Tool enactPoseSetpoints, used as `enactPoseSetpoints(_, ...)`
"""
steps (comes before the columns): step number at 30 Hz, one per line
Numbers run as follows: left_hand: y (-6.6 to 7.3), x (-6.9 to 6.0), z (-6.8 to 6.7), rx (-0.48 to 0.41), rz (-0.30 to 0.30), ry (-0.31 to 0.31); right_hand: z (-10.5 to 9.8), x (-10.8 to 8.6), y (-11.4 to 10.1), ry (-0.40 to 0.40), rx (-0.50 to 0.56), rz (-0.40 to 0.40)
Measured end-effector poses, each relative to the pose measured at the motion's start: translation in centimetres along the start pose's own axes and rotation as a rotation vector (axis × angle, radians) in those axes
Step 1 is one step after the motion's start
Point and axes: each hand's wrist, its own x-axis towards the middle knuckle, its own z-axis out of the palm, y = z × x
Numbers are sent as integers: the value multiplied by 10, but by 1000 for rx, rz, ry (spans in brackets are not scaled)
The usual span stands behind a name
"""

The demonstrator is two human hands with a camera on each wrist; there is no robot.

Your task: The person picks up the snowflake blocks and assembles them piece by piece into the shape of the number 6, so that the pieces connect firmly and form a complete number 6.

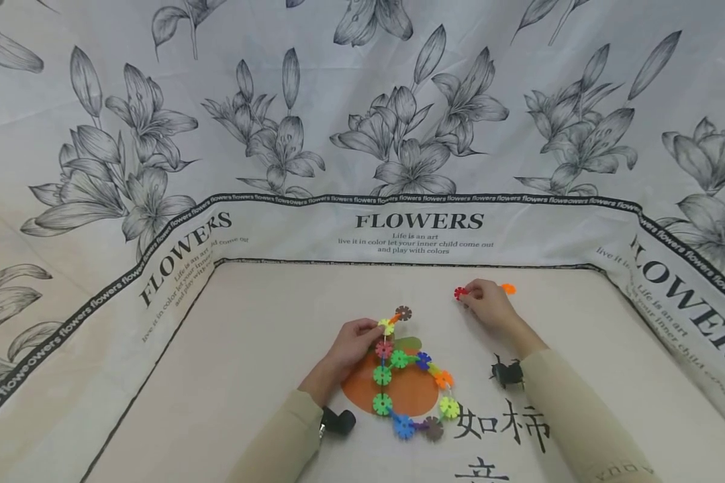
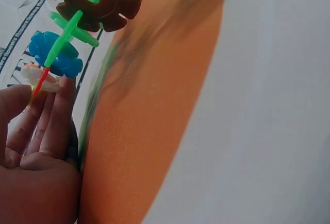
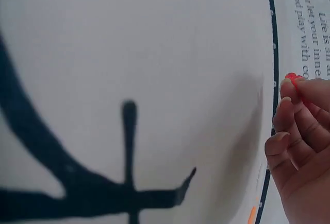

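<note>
My left hand [image 1: 353, 343] pinches the upper end of a chain of notched plastic discs, by a yellow disc [image 1: 387, 327]. Above that grip, a brown disc [image 1: 403, 313] sticks out at the chain's tip. Below, green, blue, orange and other discs form a closed loop, with a light blue disc [image 1: 404, 426] at its bottom. Seen from the left wrist, the thumb and fingers hold the chain close to a blue disc [image 2: 54, 54]. Farther back on the right, my right hand [image 1: 489, 305] pinches a single red disc [image 1: 460, 294] between thumb and fingertips, apart from the chain.
A loose orange disc [image 1: 507, 288] lies just beyond the right hand. The tabletop cloth [image 1: 248, 376] bears a printed orange fruit [image 1: 413, 392] and black characters [image 1: 501, 422]. Flower-patterned fabric [image 1: 411, 134] rises around the table's back and sides. Black devices [image 1: 340, 422] sit at both wrists.
</note>
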Motion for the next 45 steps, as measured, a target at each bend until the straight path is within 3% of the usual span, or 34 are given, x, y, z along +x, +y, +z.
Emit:
enactPoseSetpoints(9, 0, -2, -2, 14, 19, -2, 21, -26, -27, -39, 63, -194)
enactPoseSetpoints(18, -1, -3, -2, 11, 32, -27, 34, -44, -46, -101, 110, -285)
enactPoseSetpoints(25, 0, -4, -1, -2, 33, -45, 39, -48, -54, -95, 131, -359)
enactPoseSetpoints(28, 1, -4, -1, 5, 28, -50, 41, -49, -57, -90, 121, -364)
enactPoseSetpoints(37, 7, 6, 1, 138, 33, -79, 41, -49, -64, -74, 83, -411)
enactPoseSetpoints(45, 13, 15, 6, 74, 54, -131, 45, -46, -68, -92, 49, -410)
